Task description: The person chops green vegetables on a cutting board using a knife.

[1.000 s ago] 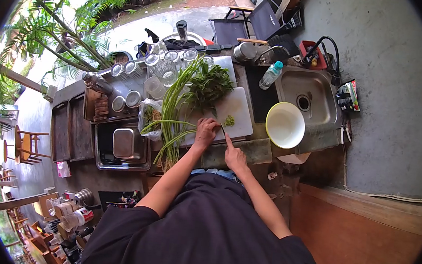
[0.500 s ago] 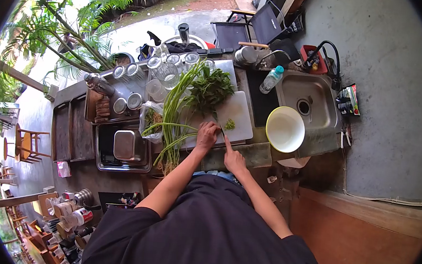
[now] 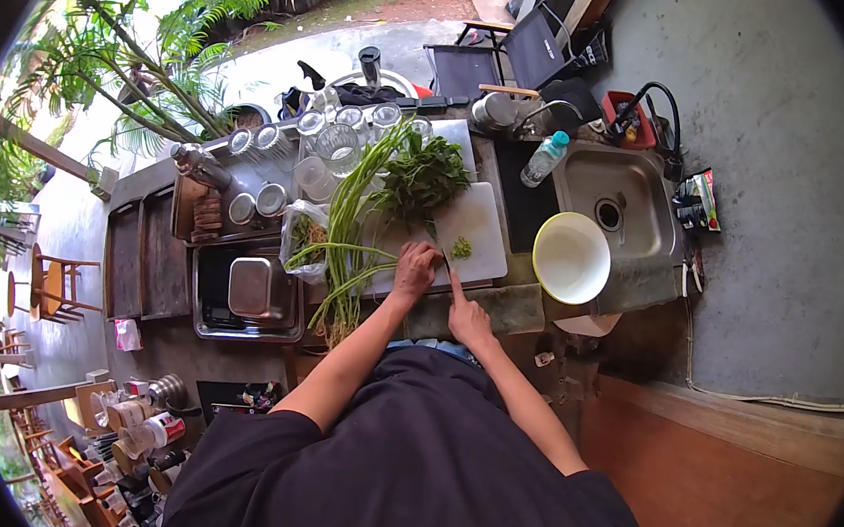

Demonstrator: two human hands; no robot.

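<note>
Locating the cut stems [image 3: 371, 252] comes first: they lie on the near left part of the white cutting board [image 3: 487, 221], with their long axis running roughly crosswise to the person's body, from the tall stalk bundle [image 3: 343, 211] at left toward the left grip [image 3: 416, 266]. The left grip is the nearer of the two; it is narrow, fingers curled over the stem ends, though the fingertips themselves cannot be made out. Immediately right of these fingers stands the knife [image 3: 447, 261], its blade pointing away from the body and set across the stem axis, near a right angle. The right grip [image 3: 470, 318] is closed around the handle, index finger extended along the blade; it sits nearer the body than the left grip. Beyond the blade, chopped green pieces [image 3: 461, 248] form a small heap on the board. Leafy greens [image 3: 419, 178] cover the board's far left portion. Outward to the right, a yellow-rimmed bowl [image 3: 571, 260] rests on the surface [image 3: 513, 310], between the board and the sink [image 3: 645, 233].
</note>
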